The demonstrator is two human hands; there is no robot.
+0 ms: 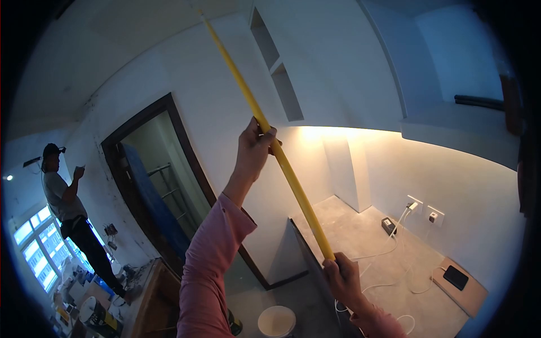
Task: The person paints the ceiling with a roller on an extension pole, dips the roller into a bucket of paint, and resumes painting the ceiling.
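A long yellow pole (296,188) slants across the view from lower right up toward the ceiling at upper left. My left hand (256,147), in a pink sleeve, is wrapped round it partway up. Lower down, my right hand (342,277) grips the pole at its bottom end. At the top the pole narrows and its tip runs close to the ceiling; what is fixed there, if anything, is too small to make out.
A person (65,197) stands on a raised surface at left. Behind is a dark-framed doorway (211,191). A white bucket (276,322) stands on the floor. The counter (360,236) at right bears cables, an adapter (389,226) and a black phone-like device (455,278). Cabinets (344,67) hang above.
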